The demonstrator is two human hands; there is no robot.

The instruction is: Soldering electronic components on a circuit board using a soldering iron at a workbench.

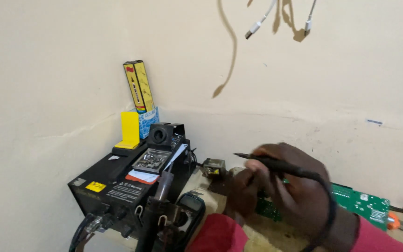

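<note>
A black soldering station (117,186) stood at my left in the corner of the cream wall (47,70), with a small metal tray of bits (152,160) lying on its top. Behind it a tall yellow box (139,86) stood upright against the wall, with a yellow stand (129,130) just in front. Two white cable plugs (255,27) hung from above. An orange-handled tool (399,223) lay at the far right of my table (276,235).

Soldering station (117,186) sits left of circuit board (360,201), against the wall (47,70).
</note>
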